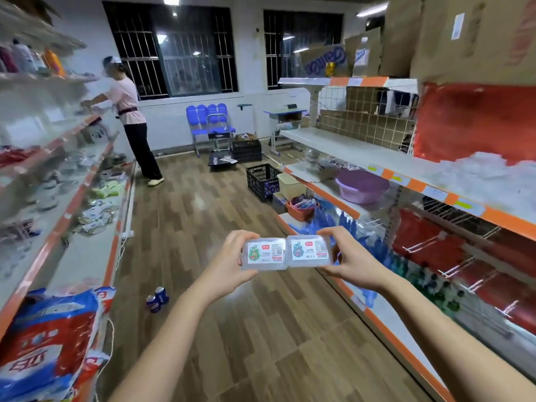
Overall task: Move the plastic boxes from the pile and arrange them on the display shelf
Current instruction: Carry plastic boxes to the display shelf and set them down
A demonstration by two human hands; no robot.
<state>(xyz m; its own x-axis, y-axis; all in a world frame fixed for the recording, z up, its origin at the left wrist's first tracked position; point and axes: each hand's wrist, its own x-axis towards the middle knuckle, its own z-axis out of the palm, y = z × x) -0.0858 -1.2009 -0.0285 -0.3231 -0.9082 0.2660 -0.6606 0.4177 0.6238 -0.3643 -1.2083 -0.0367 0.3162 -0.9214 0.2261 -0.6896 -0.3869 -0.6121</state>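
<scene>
Wooden floor (232, 329) runs open between two shelf rows. Above it, the left hand (229, 262) pinches one plastic box (263, 254) and the right hand (352, 261) pinches another plastic box (309, 250), edges touching, just beside the right display shelf (412, 181).

At the lower left of my view lies a red and blue bag (49, 340), and two blue cans (157, 299) stand on the wooden floor (232, 329) just right of it. Across the middle I see a black crate (262, 181) on the floor and a purple basin (362, 186) on a shelf to its right. In the upper left a person in a pink top (127, 105) reaches toward shelving, with blue chairs (209, 118) by the far wall and cardboard boxes (435, 33) at the upper right.
</scene>
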